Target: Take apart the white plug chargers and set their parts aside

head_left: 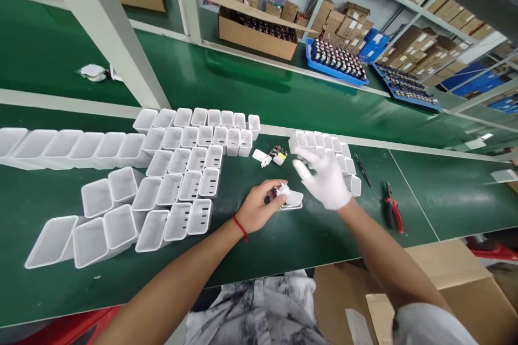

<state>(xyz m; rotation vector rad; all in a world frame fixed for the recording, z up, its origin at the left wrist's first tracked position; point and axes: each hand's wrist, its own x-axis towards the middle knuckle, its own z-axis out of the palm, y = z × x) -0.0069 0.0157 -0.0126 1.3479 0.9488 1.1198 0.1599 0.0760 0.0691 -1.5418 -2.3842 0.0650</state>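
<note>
My left hand (pixel 261 206), bare with a red string at the wrist, pinches a small white plastic plug part (pixel 283 190) above the green bench. Just right of it, a flat white plastic cover (pixel 295 200) lies close against my fingers. My right hand (pixel 324 177), in a white glove, hovers to the right with its fingers spread and nothing visible in them. Beyond my hands lie a small circuit board (pixel 278 153) with mixed components and a white plastic piece (pixel 262 158). White open housings (pixel 352 164) stand partly behind my right hand.
Rows of white open housings (pixel 178 188) fill the left side. Red-handled pliers (pixel 392 209) and a dark slim tool (pixel 363 170) lie at right. A blue tray (pixel 338 64) of assemblies and a carton (pixel 259 35) stand on the shelf behind. An upright post (pixel 107 32) rises at left.
</note>
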